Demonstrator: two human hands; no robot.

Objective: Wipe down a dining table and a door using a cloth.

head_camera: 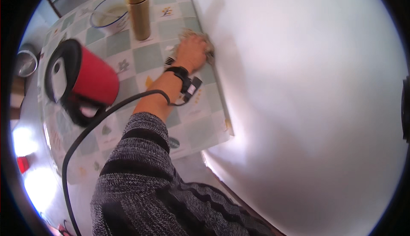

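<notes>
My left hand (191, 52) presses palm down on a crumpled beige cloth (209, 48), at the table edge by the white wall. The fingers are bunched over the cloth, and most of it is hidden under them. A black strap (179, 72) with a small module (192, 89) and a thick cable (93, 130) is around that wrist. Beneath lies a checked tablecloth (149, 58) with printed plants. Just beyond the hand, a gold flask (140, 19) stands upright. My right hand is out of view.
A red kettle (97, 77) with black lid and handle stands left of my forearm. Behind the flask is a white blue-rimmed bowl (112, 26) with a utensil in it. The wall (304, 75) bounds the table's right side. A metal pot (27, 63) shows at far left.
</notes>
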